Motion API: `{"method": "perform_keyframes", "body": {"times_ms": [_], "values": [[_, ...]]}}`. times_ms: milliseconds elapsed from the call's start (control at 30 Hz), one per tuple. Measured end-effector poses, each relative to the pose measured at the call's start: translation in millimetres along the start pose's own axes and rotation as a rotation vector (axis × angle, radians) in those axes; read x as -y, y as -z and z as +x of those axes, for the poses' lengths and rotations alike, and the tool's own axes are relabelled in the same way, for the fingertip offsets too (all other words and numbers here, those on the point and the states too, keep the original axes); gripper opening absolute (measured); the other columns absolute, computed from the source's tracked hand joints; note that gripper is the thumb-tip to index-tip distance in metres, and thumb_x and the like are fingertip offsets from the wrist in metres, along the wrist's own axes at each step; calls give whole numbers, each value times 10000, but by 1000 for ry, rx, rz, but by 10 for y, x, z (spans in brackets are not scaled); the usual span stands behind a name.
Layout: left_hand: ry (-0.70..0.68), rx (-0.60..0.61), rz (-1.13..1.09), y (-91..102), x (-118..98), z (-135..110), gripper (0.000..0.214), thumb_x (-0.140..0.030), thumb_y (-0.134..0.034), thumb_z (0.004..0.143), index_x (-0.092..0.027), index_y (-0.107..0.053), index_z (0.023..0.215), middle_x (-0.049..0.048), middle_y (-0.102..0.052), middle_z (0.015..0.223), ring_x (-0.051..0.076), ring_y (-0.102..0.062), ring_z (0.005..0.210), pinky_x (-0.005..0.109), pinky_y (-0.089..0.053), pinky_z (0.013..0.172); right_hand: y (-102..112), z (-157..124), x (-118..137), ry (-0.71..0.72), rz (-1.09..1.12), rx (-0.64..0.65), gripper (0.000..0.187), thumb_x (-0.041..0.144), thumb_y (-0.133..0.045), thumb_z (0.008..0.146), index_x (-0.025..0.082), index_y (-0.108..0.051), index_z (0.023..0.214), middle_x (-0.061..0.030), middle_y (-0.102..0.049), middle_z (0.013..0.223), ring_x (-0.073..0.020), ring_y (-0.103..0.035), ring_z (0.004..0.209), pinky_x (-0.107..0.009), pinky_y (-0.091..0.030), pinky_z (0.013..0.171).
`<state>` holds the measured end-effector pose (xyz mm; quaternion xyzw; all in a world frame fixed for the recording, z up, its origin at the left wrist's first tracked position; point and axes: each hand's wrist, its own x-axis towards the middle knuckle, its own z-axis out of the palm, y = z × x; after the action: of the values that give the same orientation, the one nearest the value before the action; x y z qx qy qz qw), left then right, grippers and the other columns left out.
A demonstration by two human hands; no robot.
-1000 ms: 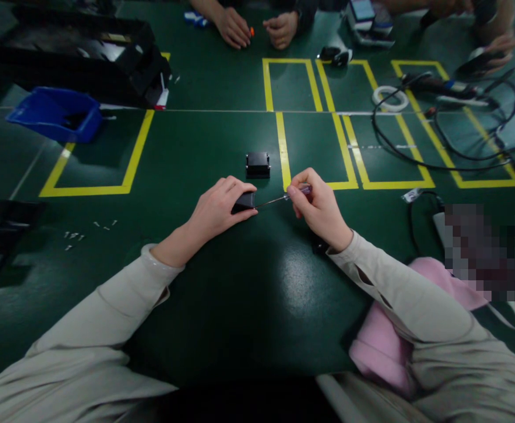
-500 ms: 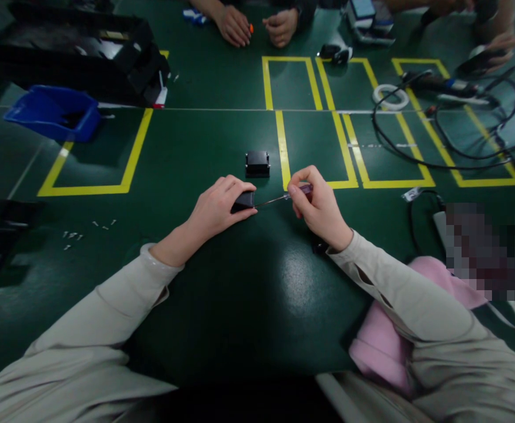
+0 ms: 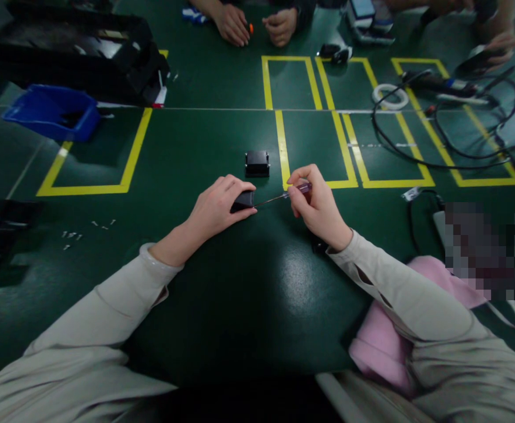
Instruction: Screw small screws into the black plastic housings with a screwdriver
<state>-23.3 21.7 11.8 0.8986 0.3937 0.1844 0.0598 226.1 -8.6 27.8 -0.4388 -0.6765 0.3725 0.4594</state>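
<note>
My left hand (image 3: 215, 208) is closed around a small black block (image 3: 243, 201) and presses it onto the green table (image 3: 204, 147). My right hand (image 3: 316, 205) pinches a thin screwdriver (image 3: 283, 196) by its purple handle. The metal shaft points left and its tip meets the right end of the block. A second small black box (image 3: 257, 163) stands alone a little farther back, just left of a yellow tape line.
A blue bin (image 3: 50, 111) and black trays (image 3: 76, 50) are at the back left. Tiny white parts (image 3: 85, 230) lie loose on the left. Black cables (image 3: 442, 141) and a tape roll (image 3: 390, 97) sprawl at the right. Another person's hands (image 3: 257, 26) work at the far edge. A pink cloth (image 3: 384, 346) lies under my right arm.
Both hands keep their places; my right hand has only shifted its fingers slightly on the screwdriver handle.
</note>
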Motion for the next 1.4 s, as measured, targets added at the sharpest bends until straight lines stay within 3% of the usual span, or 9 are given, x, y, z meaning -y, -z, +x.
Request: {"method": "perform_keyframes", "body": {"times_ms": [200, 333, 400, 600, 767, 967, 1133, 1333, 1400], "values": [[5, 8, -1, 10, 3, 2, 421, -453, -641, 945, -177, -580, 1257, 110, -640, 1176, 268, -593, 1083, 397, -506, 922, 13, 16, 18, -13, -51, 18, 189, 385, -521, 1009, 238, -487, 896, 89, -454, 548, -83, -434, 446, -279, -317, 504], [1, 4, 2, 8, 9, -3, 428, -454, -639, 946, -176, -576, 1267, 111, -637, 1177, 269, -594, 1076, 394, -506, 904, 4, 9, -4, 5, -15, -6, 83, 302, -535, 989, 243, -480, 1008, 57, -493, 691, -91, -457, 529, -278, -338, 521], [4, 5, -3, 8, 8, -5, 425, -451, -639, 945, -176, -577, 1263, 112, -636, 1174, 269, -591, 1074, 396, -505, 905, -5, 1, -11, 3, -4, -1, 128, 269, -551, 972, 249, -470, 1070, 50, -500, 731, -97, -477, 556, -278, -365, 533], [4, 9, 0, 13, -2, -2, 423, -448, -636, 945, -176, -575, 1263, 111, -635, 1175, 272, -592, 1077, 399, -507, 908, 7, -1, 28, -13, -52, 9, 188, 393, -537, 1001, 238, -497, 901, 78, -445, 564, -90, -434, 472, -283, -307, 506], [11, 15, 3, 10, -3, 3, 430, -448, -640, 943, -172, -577, 1266, 114, -635, 1181, 273, -590, 1081, 405, -507, 917, 8, -3, 18, 1, -19, 2, 83, 277, -542, 977, 239, -489, 1028, 59, -496, 673, -100, -476, 550, -276, -354, 536], [17, 12, 3, 15, -3, 3, 420, -454, -643, 941, -184, -580, 1258, 108, -640, 1174, 271, -594, 1083, 402, -507, 918, 10, 5, 34, -13, -54, 1, 214, 415, -543, 993, 232, -506, 889, 72, -457, 576, -90, -426, 487, -276, -305, 506], [6, 7, 1, 15, 2, 0, 429, -451, -643, 942, -173, -579, 1262, 116, -637, 1179, 275, -593, 1077, 404, -508, 906, 13, 10, 33, 7, -37, 0, 78, 295, -548, 976, 235, -501, 994, 61, -488, 649, -100, -469, 545, -272, -339, 529], [6, 7, 5, 11, -3, -3, 431, -451, -644, 941, -174, -581, 1266, 112, -637, 1179, 274, -597, 1071, 393, -507, 891, 10, 2, 37, -11, -40, 21, 188, 383, -536, 1000, 233, -500, 893, 86, -468, 553, -79, -427, 441, -275, -301, 489], [7, 7, 4, 10, 0, -6, 429, -452, -643, 941, -175, -582, 1263, 111, -637, 1176, 274, -597, 1073, 394, -505, 897, 6, -1, 34, 3, -40, 16, 141, 351, -537, 998, 235, -499, 926, 82, -469, 580, -84, -436, 466, -274, -307, 499]]}}
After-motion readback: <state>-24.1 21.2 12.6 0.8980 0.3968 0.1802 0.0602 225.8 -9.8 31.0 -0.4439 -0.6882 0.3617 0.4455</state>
